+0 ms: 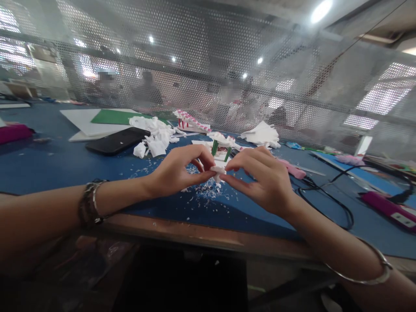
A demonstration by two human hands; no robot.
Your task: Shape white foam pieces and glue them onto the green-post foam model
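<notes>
Between the fingertips of both hands is a small white piece (218, 170), paper or foam; I cannot tell which. My left hand (183, 167) pinches it from the left with thumb and forefinger. From the other side, my right hand (264, 177) is closed on it in the same kind of pinch. Just behind it stands a small stand with green posts (215, 147) and a lumpy white top (222, 139). White scraps (208, 191) lie scattered on the blue tabletop beneath my hands.
A black phone (117, 141) and crumpled white pieces (157, 132) lie left, near white and green sheets (112, 116). Behind is a pink-dotted rack (191, 121). To the right are a white pile (261, 134), a pink-handled tool (294, 169), a black cable (338, 208) and a purple power strip (386, 208).
</notes>
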